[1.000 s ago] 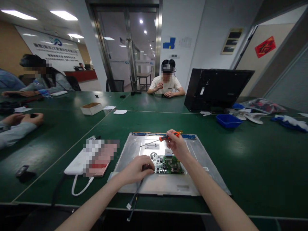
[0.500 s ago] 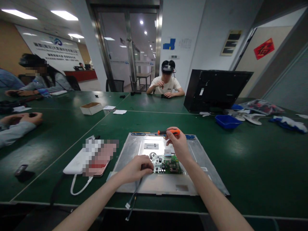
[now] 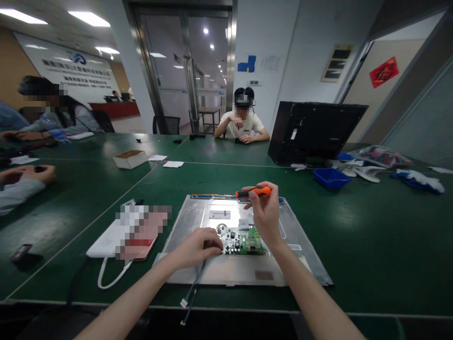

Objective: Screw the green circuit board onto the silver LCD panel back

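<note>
A green circuit board [image 3: 244,240] lies on the back of a silver metal display panel [image 3: 240,276]. My left hand [image 3: 203,243] is closed at the board's left edge, thumb and fingertips pressed there; what lies under the fingers is partly hidden. Dark cables with white plugs [image 3: 189,298] run out below that hand over the panel's front edge. Above the far part of the panel, my right hand [image 3: 265,210] grips a screwdriver [image 3: 253,191] by its orange and black handle, held roughly level. I cannot make out its blade.
Left of the panel are a white power bank [image 3: 106,236] with a cable and a pinkish phone [image 3: 145,248]. Farther off stand a cardboard box [image 3: 130,159], a blue tray [image 3: 331,178] and a black monitor [image 3: 314,132]. Co-workers sit across and at left.
My right hand has shifted slightly right with the screwdriver, whose handle now shows more. My left hand stays at the board's edge. The whole view has shifted a little.
</note>
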`<move>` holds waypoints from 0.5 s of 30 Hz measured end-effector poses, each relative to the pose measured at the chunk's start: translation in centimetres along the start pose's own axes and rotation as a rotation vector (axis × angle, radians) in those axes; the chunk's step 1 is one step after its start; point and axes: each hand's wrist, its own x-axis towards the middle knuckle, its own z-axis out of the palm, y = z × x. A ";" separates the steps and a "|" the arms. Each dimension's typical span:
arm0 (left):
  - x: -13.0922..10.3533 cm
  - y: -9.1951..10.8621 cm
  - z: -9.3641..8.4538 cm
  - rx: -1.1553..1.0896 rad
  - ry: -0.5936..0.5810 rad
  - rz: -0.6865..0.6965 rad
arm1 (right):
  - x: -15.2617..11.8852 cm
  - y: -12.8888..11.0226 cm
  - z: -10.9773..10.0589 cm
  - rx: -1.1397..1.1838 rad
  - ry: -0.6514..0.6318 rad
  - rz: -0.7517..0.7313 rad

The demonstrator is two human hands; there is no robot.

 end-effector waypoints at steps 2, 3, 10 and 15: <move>0.0 0.1 0.0 0.006 -0.001 -0.005 | -0.3 0.2 0.0 -0.036 -0.027 -0.002; 0.0 0.1 0.0 0.008 -0.001 -0.006 | -0.5 0.4 0.1 -0.055 -0.045 0.003; 0.1 0.3 -0.1 -0.014 -0.003 0.020 | -2.0 0.5 0.9 -0.261 -0.277 -0.077; 0.1 0.4 -0.1 -0.015 -0.011 0.037 | -2.7 0.3 1.6 -0.405 -0.432 -0.218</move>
